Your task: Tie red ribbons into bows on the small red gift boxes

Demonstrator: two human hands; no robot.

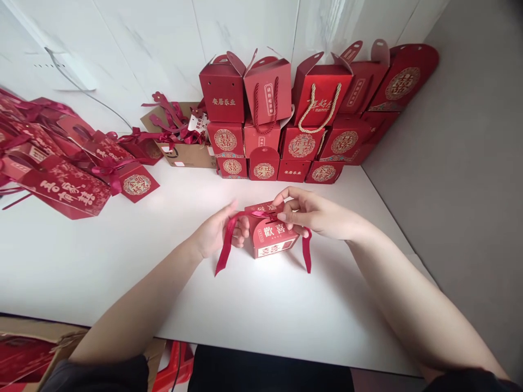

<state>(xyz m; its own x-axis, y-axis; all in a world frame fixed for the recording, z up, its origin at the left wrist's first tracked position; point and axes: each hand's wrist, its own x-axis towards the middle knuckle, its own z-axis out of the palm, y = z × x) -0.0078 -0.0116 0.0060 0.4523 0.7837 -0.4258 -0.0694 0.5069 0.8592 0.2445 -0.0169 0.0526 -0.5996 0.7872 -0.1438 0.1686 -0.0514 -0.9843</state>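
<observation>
A small red gift box (273, 245) with gold and white characters stands on the white table, between my hands. A dark red ribbon (224, 253) runs through its top, with one tail hanging on each side. My left hand (218, 231) is at the box's left side, its fingers curled and the left tail lying across them. Over the top of the box, my right hand (304, 212) pinches the ribbon near its middle with thumb and fingertips. The right tail hangs below that hand. The fingers partly hide the ribbon's crossing.
Red boxes (302, 144) are stacked at the back against the tiled wall, some with rope handles. Ribboned red boxes (65, 185) lie piled at left. A cardboard box (192, 157) holds ribbons behind. A grey wall (461, 147) bounds the right; an open carton (73, 340) stands front left.
</observation>
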